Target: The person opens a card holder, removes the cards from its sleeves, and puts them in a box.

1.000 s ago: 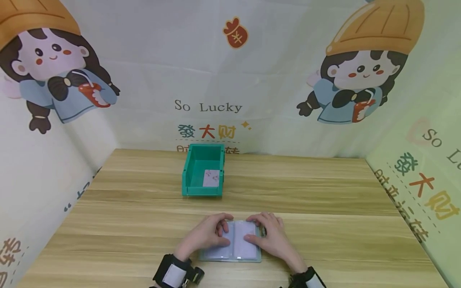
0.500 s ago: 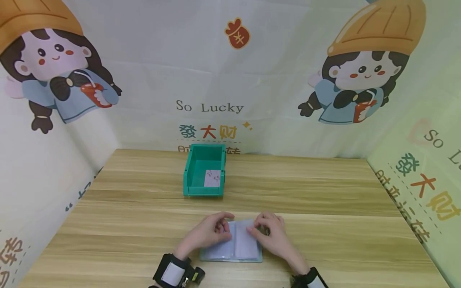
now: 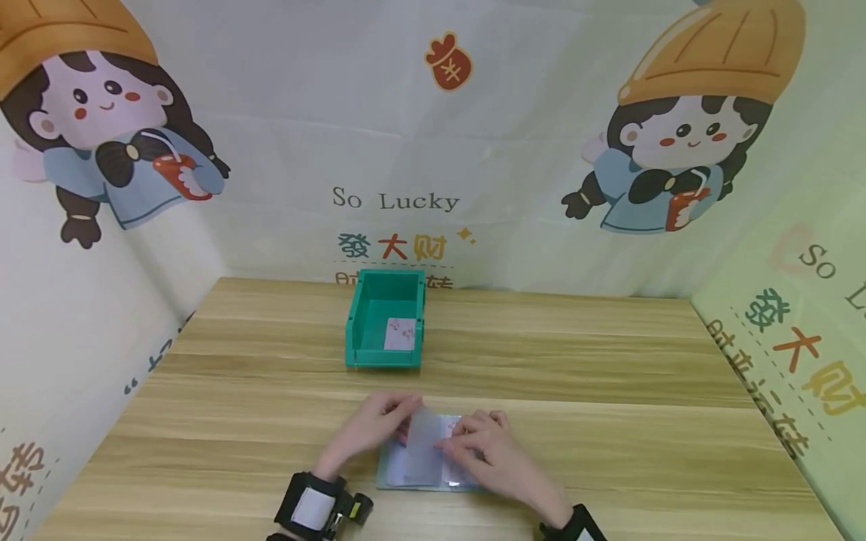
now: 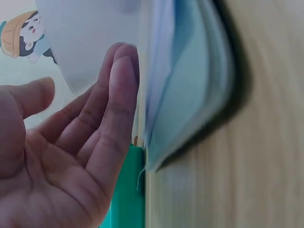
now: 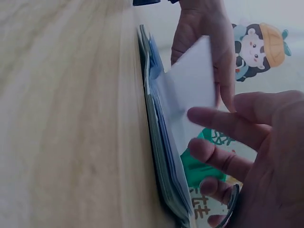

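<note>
A small photo album (image 3: 467, 488) with a pale blue-green cover lies open on the table, its pages in clear sleeves. One translucent page (image 3: 423, 454) stands raised over the left half. My left hand (image 3: 365, 430) is at that page's upper left, fingers extended behind it and thumb apart in the left wrist view. The right hand (image 3: 497, 458) hovers over the right half, where a pinkish print partly shows. In the right wrist view its index fingertip (image 5: 195, 114) is right at the raised page (image 5: 192, 78), the other fingers spread loosely.
A green bin (image 3: 349, 346) stands behind the album, with a pale printed card (image 3: 400, 334) inside. The wooden table (image 3: 575, 361) meets a cartoon-printed cloth backdrop (image 3: 514, 165) at the back and sides. Each wrist wears a black strap.
The page lifted by the right fingers has swung from the right half to the left, uncovering a pinkish print. The right hand followed leftward; the left hand shifted left and up.
</note>
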Available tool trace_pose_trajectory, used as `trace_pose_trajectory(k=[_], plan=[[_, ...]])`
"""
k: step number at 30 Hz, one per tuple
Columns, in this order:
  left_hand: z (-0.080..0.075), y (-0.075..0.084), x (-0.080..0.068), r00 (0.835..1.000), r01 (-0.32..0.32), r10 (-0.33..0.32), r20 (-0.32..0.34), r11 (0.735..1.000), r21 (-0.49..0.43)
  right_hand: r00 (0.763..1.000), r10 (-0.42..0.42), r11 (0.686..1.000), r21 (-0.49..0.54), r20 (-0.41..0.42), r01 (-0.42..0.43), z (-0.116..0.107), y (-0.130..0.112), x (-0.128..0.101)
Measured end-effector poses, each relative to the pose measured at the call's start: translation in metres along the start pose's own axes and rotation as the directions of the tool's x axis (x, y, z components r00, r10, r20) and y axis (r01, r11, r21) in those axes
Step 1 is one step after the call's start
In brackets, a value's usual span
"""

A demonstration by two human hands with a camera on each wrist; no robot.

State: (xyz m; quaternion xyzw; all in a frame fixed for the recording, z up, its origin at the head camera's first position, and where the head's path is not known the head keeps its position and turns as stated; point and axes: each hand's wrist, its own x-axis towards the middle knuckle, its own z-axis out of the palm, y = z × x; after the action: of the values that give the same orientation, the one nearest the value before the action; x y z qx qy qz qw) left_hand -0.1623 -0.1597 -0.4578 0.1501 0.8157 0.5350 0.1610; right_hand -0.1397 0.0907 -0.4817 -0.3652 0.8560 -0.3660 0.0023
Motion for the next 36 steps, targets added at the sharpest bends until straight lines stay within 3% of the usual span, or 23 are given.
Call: trace_pose_trajectory(k=[3,6,12,14,17,20,24,28,36], plan=[[-0.001,0.0,-0.003,0.997,0.034,-0.028,-0.069,0.996,0.086,1.0,0.005,1.0,-0.029,-0.029,-0.006,0.002,0.006,-0.003],[0.0,0.002,-0.004,0.988,0.093,-0.075,-0.136,0.987,0.13,0.996,0.061,0.997,-0.041,-0.066,-0.064,0.001,0.014,-0.006],[0.005,0.008,-0.005,0.948,0.225,-0.173,-0.268,0.958,0.18,0.974,0.212,0.976,-0.031,-0.081,-0.215,-0.006,0.031,-0.012],[0.007,0.009,-0.005,0.938,0.247,-0.178,-0.296,0.946,0.213,0.968,0.236,0.971,-0.028,-0.08,-0.239,-0.008,0.033,-0.012],[0.01,0.011,-0.004,0.936,0.238,-0.135,-0.326,0.923,0.302,0.964,0.253,0.967,-0.014,-0.082,-0.255,-0.009,0.034,-0.012],[0.017,0.013,-0.003,0.945,0.178,-0.046,-0.323,0.903,0.392,0.964,0.252,0.967,-0.012,-0.087,-0.254,-0.009,0.034,-0.011],[0.027,0.016,-0.001,0.971,0.088,0.013,-0.241,0.911,0.402,0.964,0.247,0.968,-0.021,-0.097,-0.25,-0.006,0.035,-0.011],[0.034,0.016,0.001,0.983,0.063,0.008,-0.185,0.926,0.372,0.962,0.254,0.966,-0.014,-0.099,-0.257,-0.005,0.036,-0.011],[0.04,0.017,0.001,0.983,0.089,-0.034,-0.179,0.947,0.31,0.955,0.272,0.961,-0.025,-0.114,-0.277,-0.004,0.034,-0.01]])
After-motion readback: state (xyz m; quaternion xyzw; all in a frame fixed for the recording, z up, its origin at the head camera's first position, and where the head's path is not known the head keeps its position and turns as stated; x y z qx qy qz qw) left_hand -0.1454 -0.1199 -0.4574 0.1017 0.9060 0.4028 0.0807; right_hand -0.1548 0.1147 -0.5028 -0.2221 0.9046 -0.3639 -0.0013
